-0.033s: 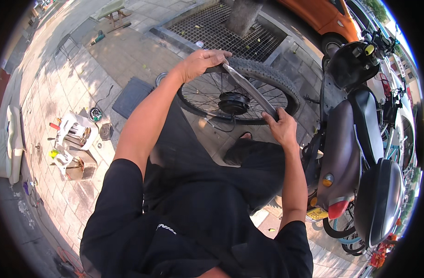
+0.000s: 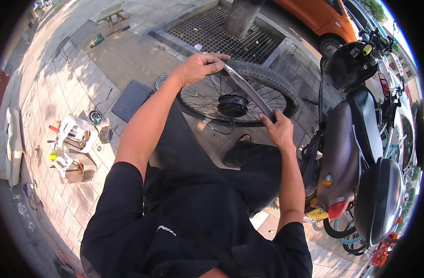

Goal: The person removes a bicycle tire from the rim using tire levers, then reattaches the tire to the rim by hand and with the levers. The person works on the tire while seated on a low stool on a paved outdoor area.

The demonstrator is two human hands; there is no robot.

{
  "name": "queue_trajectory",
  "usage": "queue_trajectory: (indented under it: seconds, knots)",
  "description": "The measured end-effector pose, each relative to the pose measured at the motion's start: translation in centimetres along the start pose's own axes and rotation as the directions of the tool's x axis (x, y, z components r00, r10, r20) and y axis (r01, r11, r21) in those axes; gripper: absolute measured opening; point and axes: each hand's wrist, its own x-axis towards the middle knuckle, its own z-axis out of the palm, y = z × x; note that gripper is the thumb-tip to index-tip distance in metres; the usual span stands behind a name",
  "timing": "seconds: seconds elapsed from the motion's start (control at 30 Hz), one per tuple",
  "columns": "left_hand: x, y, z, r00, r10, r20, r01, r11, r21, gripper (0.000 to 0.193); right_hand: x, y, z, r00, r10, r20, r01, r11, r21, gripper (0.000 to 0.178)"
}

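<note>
Between my hands stretches a long, flat, dark-grey strip that looks like a flattened inner tube. My left hand pinches its upper end, against the knobbly tyre's far left edge. The lower end is held by my right hand, thumb on top, over the wheel's near right side. Under the strip lies a spoked bicycle wheel with its black tyre. A thick black hub sits at its middle, and a cable comes out of it. My left hand covers part of the tyre.
A dark scooter stands close on my right. Beyond the wheel are a tree grate and an orange car. To the left lie a dark flat case, a white tool holder and a green drill.
My right hand has shifted slightly left and down along with the strip's lower end. My left hand stays nearly in place, its thumb now pressing lower near the strip's upper end.
</note>
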Motion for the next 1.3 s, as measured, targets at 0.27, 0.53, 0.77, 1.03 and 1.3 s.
queue_trajectory:
  seconds: [0.27, 0.53, 0.77, 1.03, 1.3]
  knots:
    - [-0.6, -0.5, 1.3, 0.996, -0.017, -0.082, 0.014, 0.999, -0.034, 0.028, -0.9, -1.6, 4.2, 0.996, 0.085, 0.023, -0.088, 0.978, 0.188, 0.044]
    - [-0.3, -0.9, 1.4, 0.988, 0.068, -0.136, -0.041, 0.98, 0.196, 0.027, -1.1, -0.5, 8.7, 0.941, 0.08, 0.33, -0.272, 0.76, 0.591, 0.043]
    - [1.5, -1.8, 1.2, 0.982, 0.034, -0.188, -0.021, 0.997, 0.07, 0.028, 0.5, -5.2, 8.5, 0.84, -0.054, 0.54, -0.465, 0.443, 0.767, 0.065]
    - [4.6, -2.8, 1.8, 0.926, 0.378, -0.007, -0.18, 0.458, 0.871, 0.069, -1.1, -1.1, 14.8, 0.926, 0.121, 0.357, -0.374, 0.171, 0.912, 0.055]
    - [10.3, -1.6, 1.7, 0.98, 0.196, 0.019, -0.05, 0.152, 0.987, 0.074, 0.4, -0.8, 16.8, 0.867, 0.401, 0.297, -0.354, 0.074, 0.932, 0.045]
